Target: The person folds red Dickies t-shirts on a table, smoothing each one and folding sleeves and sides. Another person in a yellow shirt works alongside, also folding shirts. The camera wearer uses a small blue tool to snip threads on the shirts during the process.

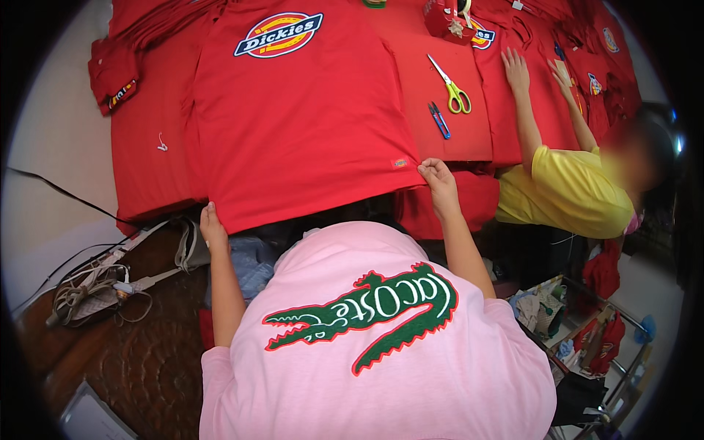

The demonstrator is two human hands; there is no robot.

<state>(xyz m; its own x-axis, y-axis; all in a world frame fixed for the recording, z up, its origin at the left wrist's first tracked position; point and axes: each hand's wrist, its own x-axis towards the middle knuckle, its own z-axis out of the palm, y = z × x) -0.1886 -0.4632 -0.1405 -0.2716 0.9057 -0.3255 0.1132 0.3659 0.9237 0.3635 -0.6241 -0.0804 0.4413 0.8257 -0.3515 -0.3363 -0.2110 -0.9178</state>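
A red T-shirt [301,139] with a printed chest logo lies spread on the table, its hem toward me. My left hand [213,229] pinches the hem's left corner. At the right corner, beside a small sewn-on label [400,163], my right hand [439,180] grips the hem between thumb and fingers. The hem hangs stretched between both hands at the table's near edge. To the right of the shirt lie scissors [457,97] with yellow-green handles and small blue thread snips [439,121].
A co-worker in a yellow shirt [565,191] rests both hands on red garments [506,110] at the right. A red tape dispenser [449,20] stands at the back. Tangled cables [95,293] lie lower left; a rack of cloth scraps [543,308] stands lower right.
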